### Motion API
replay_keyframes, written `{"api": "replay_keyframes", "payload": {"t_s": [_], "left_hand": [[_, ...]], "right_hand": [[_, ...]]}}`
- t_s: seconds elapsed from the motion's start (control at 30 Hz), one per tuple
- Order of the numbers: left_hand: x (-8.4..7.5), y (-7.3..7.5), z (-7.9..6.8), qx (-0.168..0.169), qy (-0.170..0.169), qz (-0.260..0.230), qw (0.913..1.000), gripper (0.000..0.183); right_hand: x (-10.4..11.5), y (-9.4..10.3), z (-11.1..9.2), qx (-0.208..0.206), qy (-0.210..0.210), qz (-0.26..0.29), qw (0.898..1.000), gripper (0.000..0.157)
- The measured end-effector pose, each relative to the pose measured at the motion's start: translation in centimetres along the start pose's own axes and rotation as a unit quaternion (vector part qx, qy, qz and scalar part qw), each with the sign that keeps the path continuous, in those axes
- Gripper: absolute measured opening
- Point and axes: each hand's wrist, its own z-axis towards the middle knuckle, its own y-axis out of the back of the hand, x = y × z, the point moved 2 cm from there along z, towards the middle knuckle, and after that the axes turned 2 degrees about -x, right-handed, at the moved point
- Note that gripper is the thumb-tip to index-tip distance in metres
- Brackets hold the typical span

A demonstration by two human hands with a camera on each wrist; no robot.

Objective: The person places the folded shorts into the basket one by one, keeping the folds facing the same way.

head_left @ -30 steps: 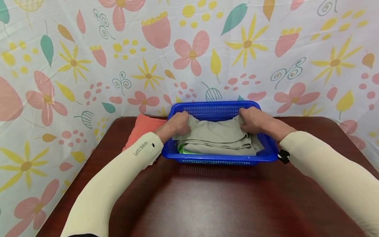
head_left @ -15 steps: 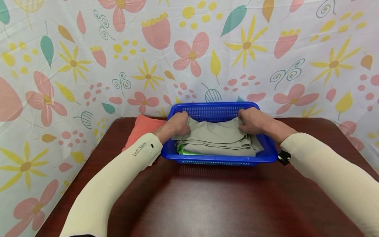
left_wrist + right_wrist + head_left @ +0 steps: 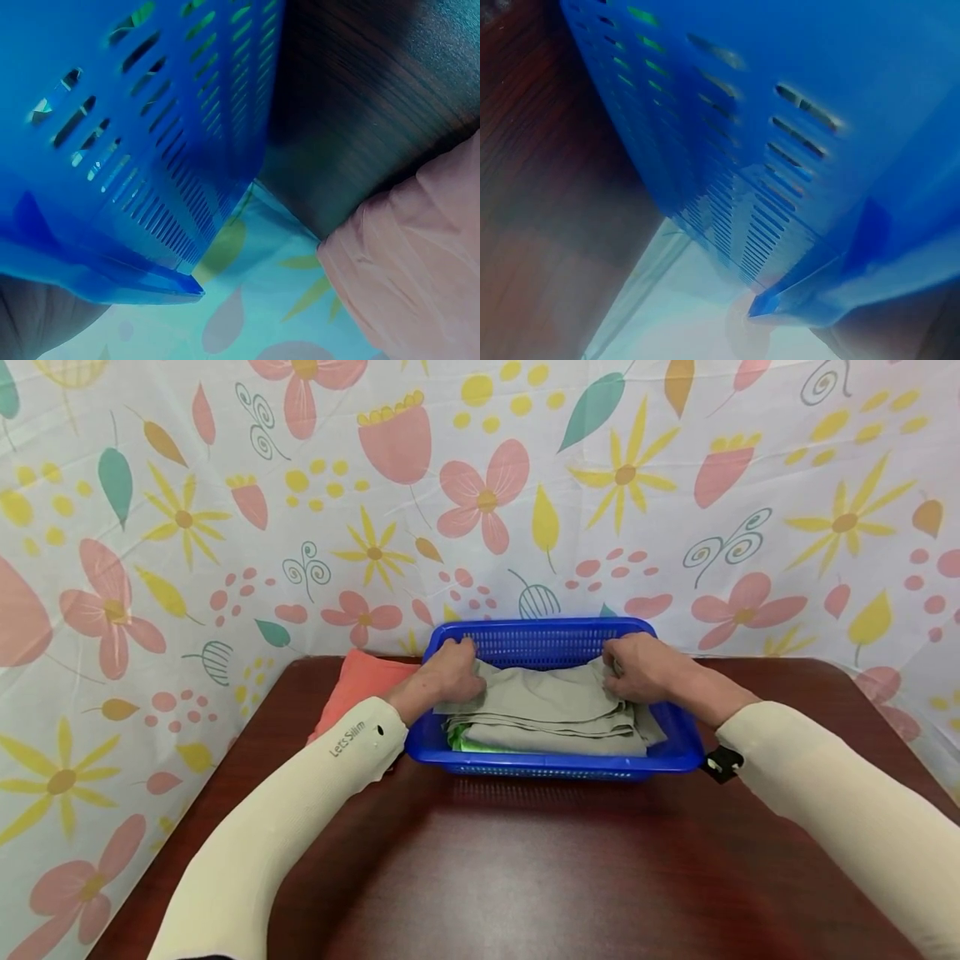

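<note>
A grey-green folded cloth lies in layers inside a blue plastic basket with slotted walls. My left hand reaches over the basket's left rim and pinches the cloth's left end with curled fingers. At the opposite end, my right hand grips the cloth near its upper right corner. Bright green material peeks out beneath the cloth at the front left. Both wrist views mostly face the basket's outer wall, so the fingertips are hidden there; only part of each hand shows past the rim.
A coral-coloured cloth lies on the dark wooden table, just left of the basket. Behind the table's back edge hangs a white floral-printed sheet, close to the basket's rear rim.
The left hand has shifted very slightly, its knuckles a bit higher over the cloth's end. The right hand, cloth and basket stay almost where they were.
</note>
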Motion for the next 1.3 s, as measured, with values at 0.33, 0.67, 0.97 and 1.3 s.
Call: {"api": "replay_keyframes", "payload": {"t_s": [0.33, 0.67, 0.97, 1.3], "left_hand": [[-1.2, 1.2, -2.2, -0.019, -0.016, -0.019, 0.9995, 0.066], [-1.5, 2.2, -2.9, -0.032, -0.028, -0.07, 0.9967, 0.054], [-1.1, 3.3, -3.9, -0.055, -0.041, -0.104, 0.9921, 0.051], [-0.7, 3.9, -5.2, -0.074, -0.061, -0.161, 0.9823, 0.047]], "right_hand": [[0.0, 0.3, -0.2, -0.029, 0.004, -0.001, 1.0, 0.028], [-0.1, 0.7, -0.5, -0.043, -0.005, 0.022, 0.999, 0.025], [0.0, 1.0, -0.9, -0.067, -0.015, 0.04, 0.997, 0.022], [0.4, 1.3, -1.8, -0.082, -0.008, 0.06, 0.995, 0.026]]}}
